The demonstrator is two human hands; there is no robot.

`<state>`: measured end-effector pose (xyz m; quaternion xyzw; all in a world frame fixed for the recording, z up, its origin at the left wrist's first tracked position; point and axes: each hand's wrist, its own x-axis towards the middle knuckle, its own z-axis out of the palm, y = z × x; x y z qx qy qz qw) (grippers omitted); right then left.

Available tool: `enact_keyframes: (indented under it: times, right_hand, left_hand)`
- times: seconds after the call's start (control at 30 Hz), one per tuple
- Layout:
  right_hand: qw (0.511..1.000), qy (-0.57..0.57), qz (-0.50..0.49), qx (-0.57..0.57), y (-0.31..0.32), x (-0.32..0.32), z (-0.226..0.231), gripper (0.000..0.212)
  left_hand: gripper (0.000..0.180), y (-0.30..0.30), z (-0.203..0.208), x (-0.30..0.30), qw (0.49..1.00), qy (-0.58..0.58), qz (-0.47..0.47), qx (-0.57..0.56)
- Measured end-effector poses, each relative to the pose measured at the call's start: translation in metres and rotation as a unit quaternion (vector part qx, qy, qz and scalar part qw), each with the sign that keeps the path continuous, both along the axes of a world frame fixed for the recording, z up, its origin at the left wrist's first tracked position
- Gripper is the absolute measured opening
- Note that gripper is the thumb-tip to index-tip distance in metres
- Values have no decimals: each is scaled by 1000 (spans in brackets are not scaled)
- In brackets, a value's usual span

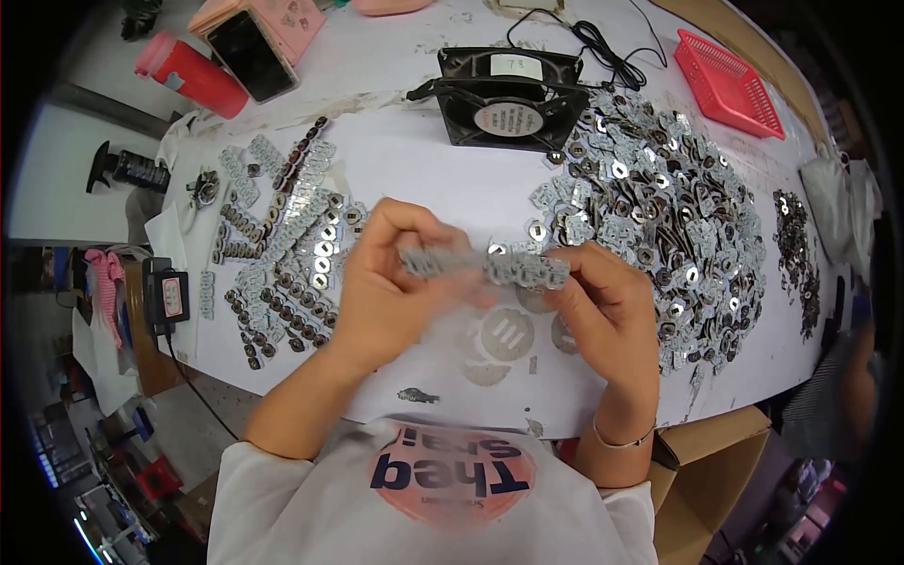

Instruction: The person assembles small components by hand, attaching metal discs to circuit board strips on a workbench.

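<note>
In front of my chest, a row of small silvery stamped metal parts [523, 268] spans the gap between my hands. Its left portion is smeared by motion, and I cannot tell whether it is one row or two short ones. My left hand [381, 292] is closed around the left end, with some fingertips blurred. At the right end, my right hand [607, 306] pinches the row between thumb and fingers. Beyond my right hand spreads a big heap of loose metal parts [669, 217]. Left of my left hand lie similar parts lined up in rows [292, 226].
A black square fan [508, 118] stands at the back with its cable [603, 56]. A red basket [725, 85] sits far right, near small dark pieces [796, 254]. Far left are a red cup [193, 75] and a phone [252, 56]. A cardboard box [711, 461] is below the right edge.
</note>
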<state>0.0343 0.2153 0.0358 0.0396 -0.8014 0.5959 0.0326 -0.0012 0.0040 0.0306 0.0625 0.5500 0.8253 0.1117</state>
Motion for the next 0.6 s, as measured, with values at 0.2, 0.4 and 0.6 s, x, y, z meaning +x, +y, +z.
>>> enact_keyframes:
  times: [0.2,0.4,0.6]
  right_hand:
    - [998,7,15,58,-3,0,1,14]
    - [999,-27,-41,13,-2,1,2,9]
    - [999,-39,16,-8,7,-1,1,9]
  left_hand:
    - [36,-3,-1,0,965,68,-145,-209]
    - [27,-4,-3,-5,971,-1,-152,-185]
    - [20,-7,2,-10,947,-4,-182,-266]
